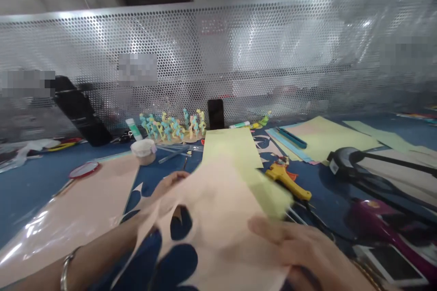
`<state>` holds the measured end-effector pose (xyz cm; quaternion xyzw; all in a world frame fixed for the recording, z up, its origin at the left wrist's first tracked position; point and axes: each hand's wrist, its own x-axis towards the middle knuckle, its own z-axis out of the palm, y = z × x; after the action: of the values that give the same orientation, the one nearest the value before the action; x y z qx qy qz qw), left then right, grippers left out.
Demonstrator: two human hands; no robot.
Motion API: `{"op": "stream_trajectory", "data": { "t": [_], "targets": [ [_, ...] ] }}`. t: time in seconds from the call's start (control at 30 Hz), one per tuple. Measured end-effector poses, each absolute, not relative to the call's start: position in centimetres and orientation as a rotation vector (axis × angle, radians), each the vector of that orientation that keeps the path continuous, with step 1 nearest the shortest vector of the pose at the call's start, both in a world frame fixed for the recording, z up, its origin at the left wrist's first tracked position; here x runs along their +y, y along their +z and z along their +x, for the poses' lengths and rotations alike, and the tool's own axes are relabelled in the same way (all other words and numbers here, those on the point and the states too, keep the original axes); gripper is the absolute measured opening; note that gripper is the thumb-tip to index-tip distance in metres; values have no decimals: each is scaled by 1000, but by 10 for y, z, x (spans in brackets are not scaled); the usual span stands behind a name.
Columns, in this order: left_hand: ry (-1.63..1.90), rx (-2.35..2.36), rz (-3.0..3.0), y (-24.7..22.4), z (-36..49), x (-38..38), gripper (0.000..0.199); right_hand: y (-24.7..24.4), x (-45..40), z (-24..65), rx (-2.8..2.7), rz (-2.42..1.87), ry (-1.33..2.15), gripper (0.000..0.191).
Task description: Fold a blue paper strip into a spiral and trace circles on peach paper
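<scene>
A pale pink paper sheet (218,209) with several rounded cut-out holes along its left side is lifted in front of me. My right hand (293,241) grips its right edge, thumb on top, slightly blurred. Partly behind the left edge is my left hand (170,183), its curled fingers at the paper and the rest hidden. A pale yellow sheet (232,145) lies just beyond, and a blurred yellow-green piece (271,193) shows beside my right hand.
A yellow glue gun (288,182) and black lamp-like ring (344,159) are on the right, near a purple tool (385,223). Stacked coloured paper (324,132) lies behind. At left are a white cup (143,150) and plastic-covered pink sheets (82,204). Small paper figures (170,127) stand by the perforated panel (273,54).
</scene>
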<state>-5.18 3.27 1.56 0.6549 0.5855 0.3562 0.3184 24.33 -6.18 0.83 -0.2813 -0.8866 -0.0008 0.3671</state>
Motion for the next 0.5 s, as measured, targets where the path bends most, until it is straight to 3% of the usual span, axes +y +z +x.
{"op": "stream_trajectory", "data": {
  "t": [0.13, 0.37, 0.43, 0.5],
  "targets": [
    [702, 1571, 1999, 15, -60, 24, 30, 11, -59, 226, -2526, -659, 28, 22],
    [345, 1695, 2580, 6, -98, 10, 57, 7, -58, 227, -2651, -661, 252, 58],
    [264, 1738, 2563, -2, -111, 6, 53, 11, -58, 230, -2527, -659, 245, 53],
    [153, 1701, 2558, -8, -121, 3, 55, 18, -57, 235, -2415, -734, 148, 37]
  ]
}}
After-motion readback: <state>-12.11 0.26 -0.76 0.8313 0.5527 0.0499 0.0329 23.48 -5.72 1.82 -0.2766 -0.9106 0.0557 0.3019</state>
